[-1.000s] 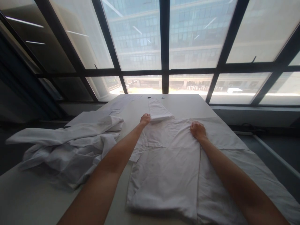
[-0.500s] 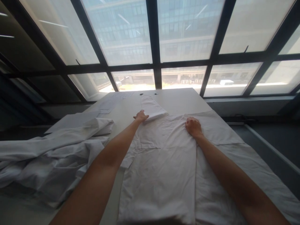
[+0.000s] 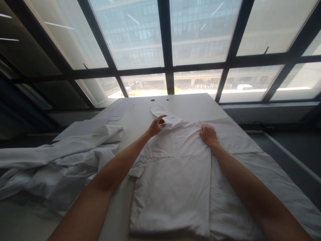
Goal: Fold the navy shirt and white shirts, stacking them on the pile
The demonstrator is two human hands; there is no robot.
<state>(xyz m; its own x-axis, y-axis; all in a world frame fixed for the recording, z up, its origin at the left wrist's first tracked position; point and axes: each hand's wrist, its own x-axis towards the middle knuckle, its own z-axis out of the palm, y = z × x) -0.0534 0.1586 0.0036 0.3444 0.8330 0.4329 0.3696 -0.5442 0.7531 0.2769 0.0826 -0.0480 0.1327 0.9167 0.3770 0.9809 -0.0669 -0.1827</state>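
Note:
A white coat [image 3: 173,187] lies spread out in front of me, its collar [image 3: 160,110] pointing toward the windows and one side folded over lengthwise. Beside the collar, my left hand [image 3: 156,126] has its fingers bent round the fabric in a pinch, with the index finger reaching out over it; the thumb is mostly hidden. My right hand [image 3: 208,134] is closed, knuckles up, on the coat's upper part near the fold. Creases run out from its fingers, whose tips are hidden.
Under the coat is a white table [image 3: 193,105] with two small dark holes near its far edge. A crumpled pile of white cloth [image 3: 75,160] lies on the left, with papers [image 3: 115,115] behind it. Large dark-framed windows [image 3: 137,40] rise beyond the table.
My left hand has shifted a little right at the collar and turned, its fingers now pointing right. The fabric at the left shoulder has moved with it. My right hand stays in place.

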